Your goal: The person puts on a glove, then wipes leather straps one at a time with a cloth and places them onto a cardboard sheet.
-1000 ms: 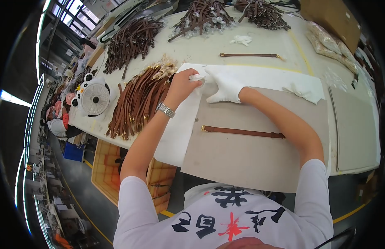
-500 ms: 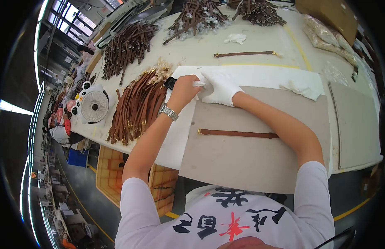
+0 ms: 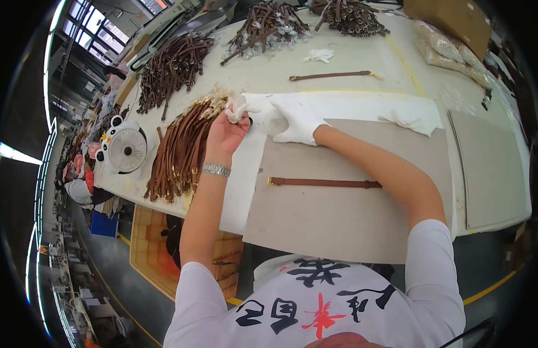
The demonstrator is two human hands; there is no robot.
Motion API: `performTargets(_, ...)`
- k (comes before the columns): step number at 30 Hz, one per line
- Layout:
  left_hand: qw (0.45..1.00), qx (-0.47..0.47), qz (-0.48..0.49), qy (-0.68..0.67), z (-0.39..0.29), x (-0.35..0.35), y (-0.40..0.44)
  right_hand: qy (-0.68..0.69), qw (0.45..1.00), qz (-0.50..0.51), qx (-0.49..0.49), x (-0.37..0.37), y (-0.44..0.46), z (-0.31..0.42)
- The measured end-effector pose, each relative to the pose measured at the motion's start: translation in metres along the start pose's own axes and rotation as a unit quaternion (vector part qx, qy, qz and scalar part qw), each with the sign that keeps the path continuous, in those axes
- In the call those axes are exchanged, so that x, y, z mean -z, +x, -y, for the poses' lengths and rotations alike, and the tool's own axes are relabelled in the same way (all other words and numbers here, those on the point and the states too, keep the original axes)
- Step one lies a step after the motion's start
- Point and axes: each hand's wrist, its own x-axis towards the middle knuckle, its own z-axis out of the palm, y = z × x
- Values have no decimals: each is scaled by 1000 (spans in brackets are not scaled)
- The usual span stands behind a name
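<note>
My left hand (image 3: 229, 133), bare with a metal-band watch (image 3: 216, 169) at the wrist, is closed on a crumpled white glove (image 3: 240, 108). It is raised palm up over the right edge of a pile of brown leather straps (image 3: 182, 145). A small black object (image 3: 250, 122) shows partly behind its fingers. My right hand (image 3: 302, 123) wears a white glove, its thumb and fingers apart with nothing held. It is over the top edge of a grey board (image 3: 333, 226). A brown strap with a gold buckle (image 3: 321, 182) lies on that board, below my right hand.
Further strap piles (image 3: 173, 69) line the table's far side. A single strap (image 3: 333, 75), a white cloth (image 3: 319, 55) and plastic bags (image 3: 446, 49) lie beyond the board. A small fan (image 3: 127, 149) stands left; a wooden crate (image 3: 150, 232) sits below the table edge.
My left hand has moved left, away from my right hand, and turned palm up with the white glove. My right hand keeps nearly the same pose. The whole view has shifted slightly.
</note>
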Motion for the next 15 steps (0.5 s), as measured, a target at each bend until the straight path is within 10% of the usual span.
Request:
performTargets(7,996,-44,69,-20,36,-16,-116,139,981,45,-131,101,-85,10)
performTargets(10,941,-188,-64,275,76,-60,-164,25,993,-13,-116,146,-181,36)
performTargets(13,822,-128,16,555,105,-86,-180,-117,990,-70,-34,155,-245,49)
performTargets(15,600,-240,175,743,139,-110,-182,-123,988,-71,-65,155,-268,55)
